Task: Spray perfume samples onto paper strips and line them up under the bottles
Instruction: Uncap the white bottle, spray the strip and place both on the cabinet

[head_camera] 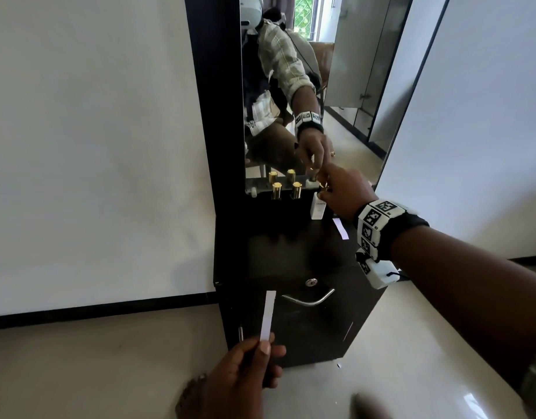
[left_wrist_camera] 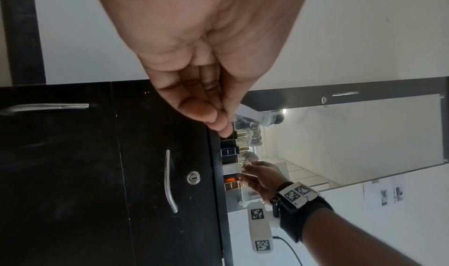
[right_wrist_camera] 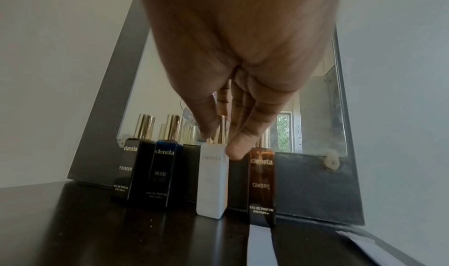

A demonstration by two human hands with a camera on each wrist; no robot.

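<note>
My right hand [head_camera: 324, 189] reaches to the back of the black cabinet top [head_camera: 290, 255] and pinches the gold cap [right_wrist_camera: 221, 128] of the white perfume bottle [right_wrist_camera: 211, 183], which stands upright on the top. Left of it stand a black bottle [right_wrist_camera: 131, 168] and a blue bottle [right_wrist_camera: 165, 174]; an amber bottle [right_wrist_camera: 262, 185] stands to its right. One white paper strip [right_wrist_camera: 261, 245] lies in front of the amber bottle. My left hand [head_camera: 262, 347] is low in front of the cabinet, pinching another paper strip [head_camera: 268, 316] upright.
A mirror [head_camera: 351, 116] rises directly behind the bottles and reflects them and my arm. The cabinet front has a curved metal handle [head_camera: 309, 299] and a lock [head_camera: 311, 282]. More white paper [right_wrist_camera: 359, 241] lies at the top's right edge. White walls flank the cabinet.
</note>
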